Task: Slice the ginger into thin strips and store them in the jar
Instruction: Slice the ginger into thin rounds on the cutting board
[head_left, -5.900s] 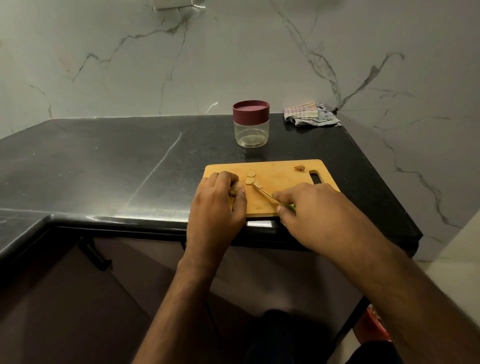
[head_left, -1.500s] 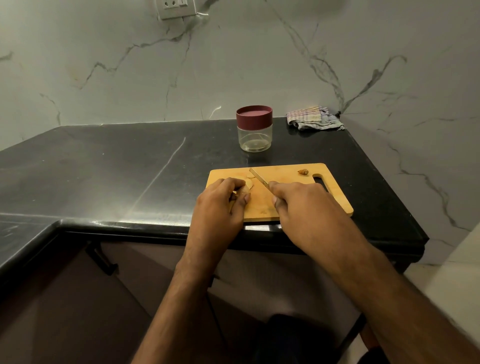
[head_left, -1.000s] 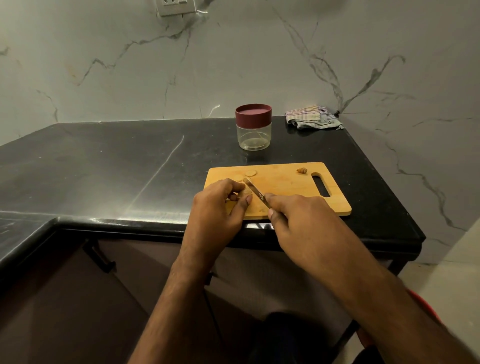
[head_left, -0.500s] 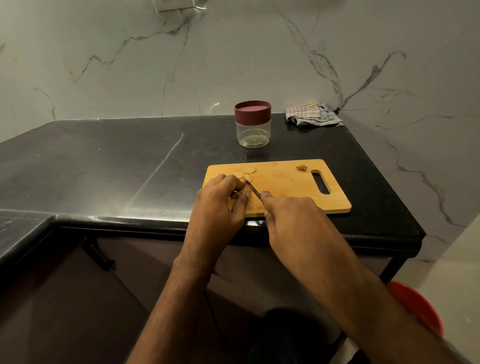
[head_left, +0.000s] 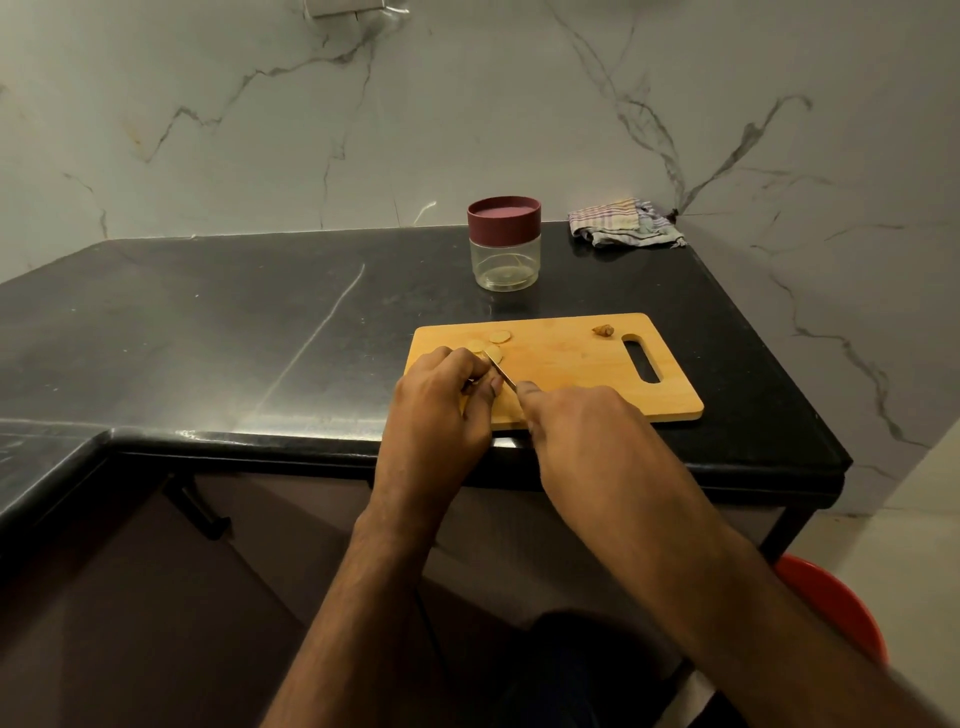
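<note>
Mid-frame on the cutting board (head_left: 571, 364), my left hand (head_left: 436, 405) pinches the ginger (head_left: 475, 382) while my right hand (head_left: 582, 431) grips the knife (head_left: 500, 371), still slicing rounds; strips next, jar (head_left: 504, 241) lidded beyond

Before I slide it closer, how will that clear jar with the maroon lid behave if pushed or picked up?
The clear jar with the maroon lid looks empty, so it is probably light. It is squat and broad-based, so unlikely to tip. On the glossy black countertop it should slide easily. Its smooth wall may be slippery; the lid is still on.
</note>
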